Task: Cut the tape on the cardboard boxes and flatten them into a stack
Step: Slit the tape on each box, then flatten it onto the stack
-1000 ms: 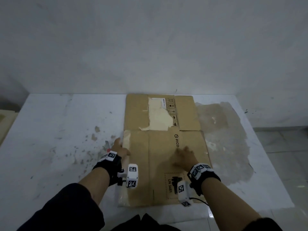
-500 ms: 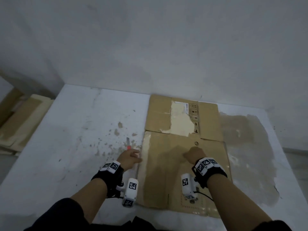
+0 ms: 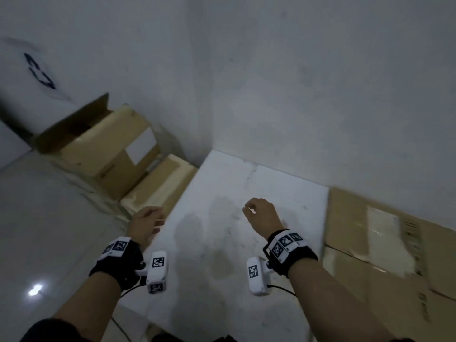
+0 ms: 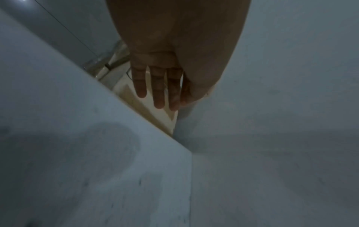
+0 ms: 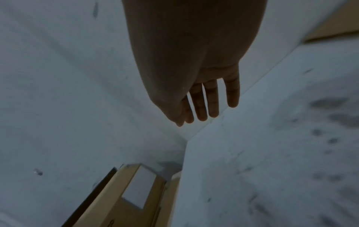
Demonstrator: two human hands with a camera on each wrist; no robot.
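A flattened cardboard box point(image 3: 394, 248) lies on the white table point(image 3: 246, 243) at the right of the head view. On the floor to the left stands an open cardboard box point(image 3: 103, 144) with a white label, and flat cardboard pieces point(image 3: 160, 186) lie beside it. My left hand point(image 3: 145, 222) hangs over the table's left edge, empty, its fingers loosely extended point(image 4: 158, 92). Above the bare table top my right hand point(image 3: 259, 213) hovers, also empty, with relaxed fingers point(image 5: 212, 98). The open box point(image 5: 124, 198) shows in the right wrist view too.
A grey wall point(image 3: 296, 82) rises behind the table and meets another wall at a corner. The glossy tiled floor point(image 3: 49, 230) stretches to the left of the table. The table top has stains and scuffs.
Both hands have left the flattened box and moved left over the table's left part. My view has swung left, bringing the floor boxes into sight. The cutter is out of view.
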